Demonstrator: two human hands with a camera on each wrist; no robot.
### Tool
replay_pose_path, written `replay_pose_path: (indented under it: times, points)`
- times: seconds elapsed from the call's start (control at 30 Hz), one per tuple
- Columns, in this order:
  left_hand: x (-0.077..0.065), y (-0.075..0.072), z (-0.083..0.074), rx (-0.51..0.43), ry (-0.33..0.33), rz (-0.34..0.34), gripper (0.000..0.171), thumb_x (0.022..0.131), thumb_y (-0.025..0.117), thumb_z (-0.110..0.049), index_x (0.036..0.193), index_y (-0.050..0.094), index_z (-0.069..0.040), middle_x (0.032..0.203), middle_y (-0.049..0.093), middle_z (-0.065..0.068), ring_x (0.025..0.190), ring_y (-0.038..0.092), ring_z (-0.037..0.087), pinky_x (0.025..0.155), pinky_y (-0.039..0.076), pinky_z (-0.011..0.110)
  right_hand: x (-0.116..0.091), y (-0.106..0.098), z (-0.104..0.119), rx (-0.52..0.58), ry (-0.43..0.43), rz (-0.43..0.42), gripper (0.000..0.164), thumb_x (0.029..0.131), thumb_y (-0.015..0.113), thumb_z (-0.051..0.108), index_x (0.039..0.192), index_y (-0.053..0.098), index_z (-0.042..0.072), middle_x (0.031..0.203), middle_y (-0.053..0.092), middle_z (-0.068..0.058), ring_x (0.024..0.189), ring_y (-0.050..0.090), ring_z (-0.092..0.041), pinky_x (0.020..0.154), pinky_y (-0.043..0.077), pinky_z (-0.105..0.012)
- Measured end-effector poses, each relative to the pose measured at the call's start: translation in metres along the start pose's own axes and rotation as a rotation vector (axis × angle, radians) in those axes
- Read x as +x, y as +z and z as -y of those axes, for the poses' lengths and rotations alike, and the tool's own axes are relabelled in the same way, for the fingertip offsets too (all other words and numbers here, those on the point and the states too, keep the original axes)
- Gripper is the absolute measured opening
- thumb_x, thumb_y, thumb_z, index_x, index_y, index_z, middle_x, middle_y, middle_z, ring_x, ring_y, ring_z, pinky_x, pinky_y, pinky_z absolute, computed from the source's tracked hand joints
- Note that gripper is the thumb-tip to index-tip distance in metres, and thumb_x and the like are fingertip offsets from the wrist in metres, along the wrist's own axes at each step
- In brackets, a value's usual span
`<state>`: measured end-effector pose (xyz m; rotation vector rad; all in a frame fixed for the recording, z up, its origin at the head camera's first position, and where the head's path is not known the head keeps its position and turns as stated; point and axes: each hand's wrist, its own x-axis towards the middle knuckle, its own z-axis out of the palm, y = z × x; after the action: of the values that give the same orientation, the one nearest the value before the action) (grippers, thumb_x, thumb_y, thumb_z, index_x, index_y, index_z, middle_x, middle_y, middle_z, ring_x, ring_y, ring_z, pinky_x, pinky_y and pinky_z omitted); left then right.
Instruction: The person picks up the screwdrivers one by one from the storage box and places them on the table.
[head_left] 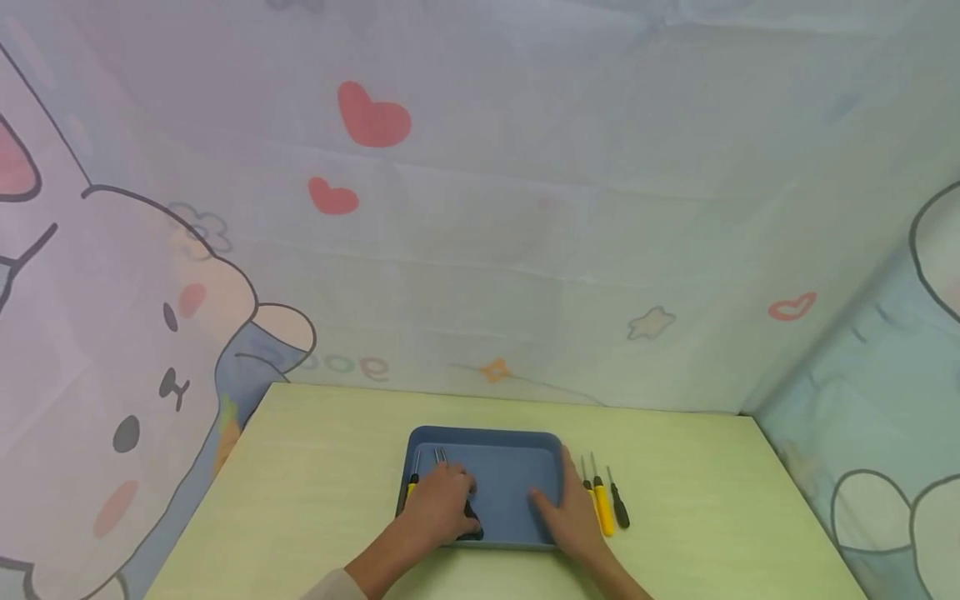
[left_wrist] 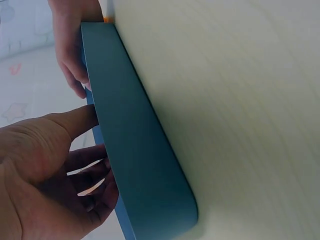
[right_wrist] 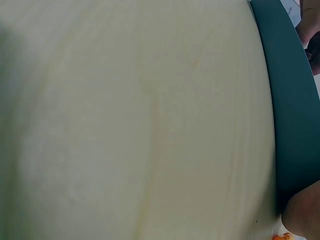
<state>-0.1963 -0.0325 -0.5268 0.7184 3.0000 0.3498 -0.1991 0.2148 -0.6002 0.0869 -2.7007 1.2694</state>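
A blue-grey tray (head_left: 483,546) sits on the table. My left hand (head_left: 437,506) reaches over its near wall, fingers curled at a black handle (head_left: 471,532), probably a screwdriver's; in the right wrist view the black piece (right_wrist: 314,46) shows between thumb and fingers. Two thin metal shafts (head_left: 441,455) stick out beyond that hand. Along the tray's left side lies a yellow-and-black screwdriver (head_left: 413,481), partly covered. My right hand (head_left: 576,518) rests at the tray's right wall, fingers extended along it and thumb spread over the inside.
Right of the tray lie a yellow-handled screwdriver (head_left: 603,508), another one partly behind my right hand, and a small black-handled screwdriver (head_left: 619,507). The pale table (head_left: 690,500) ends at a printed cloth backdrop (head_left: 525,250) behind and at both sides.
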Motion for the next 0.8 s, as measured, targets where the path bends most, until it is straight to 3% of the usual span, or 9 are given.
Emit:
replay_pose_path:
  times: [0.47, 0.67, 0.8]
  points:
    - [0.004, 0.003, -0.007, 0.123, 0.026, 0.039, 0.037, 0.075, 0.095, -0.046, 0.084, 0.071, -0.019, 0.085, 0.059, -0.005, 0.083, 0.053, 0.017, 0.068, 0.05, 0.036, 0.001, 0.0, 0.0, 0.006, -0.005, 0.005, 0.09, 0.099, 0.073, 0.025, 0.165, 0.022, -0.006, 0.164, 0.036, -0.031, 0.147, 0.042, -0.049, 0.12, 0.034, -0.061]
    - [0.005, -0.001, -0.011, 0.136, 0.049, 0.052, 0.034, 0.074, 0.097, -0.042, 0.086, 0.075, -0.018, 0.086, 0.065, -0.004, 0.086, 0.057, 0.018, 0.071, 0.054, 0.037, 0.002, 0.0, -0.001, -0.002, -0.004, -0.001, 0.09, 0.099, 0.073, 0.027, 0.166, 0.022, -0.005, 0.164, 0.037, -0.03, 0.147, 0.043, -0.048, 0.12, 0.035, -0.06]
    - [0.009, 0.004, -0.011, 0.187, 0.073, 0.057, 0.039, 0.073, 0.097, -0.045, 0.087, 0.075, -0.016, 0.089, 0.069, -0.003, 0.089, 0.06, 0.018, 0.081, 0.057, 0.039, 0.001, 0.001, -0.002, -0.001, -0.005, -0.003, 0.09, 0.099, 0.073, 0.027, 0.165, 0.023, -0.006, 0.163, 0.038, -0.03, 0.146, 0.044, -0.048, 0.12, 0.036, -0.06]
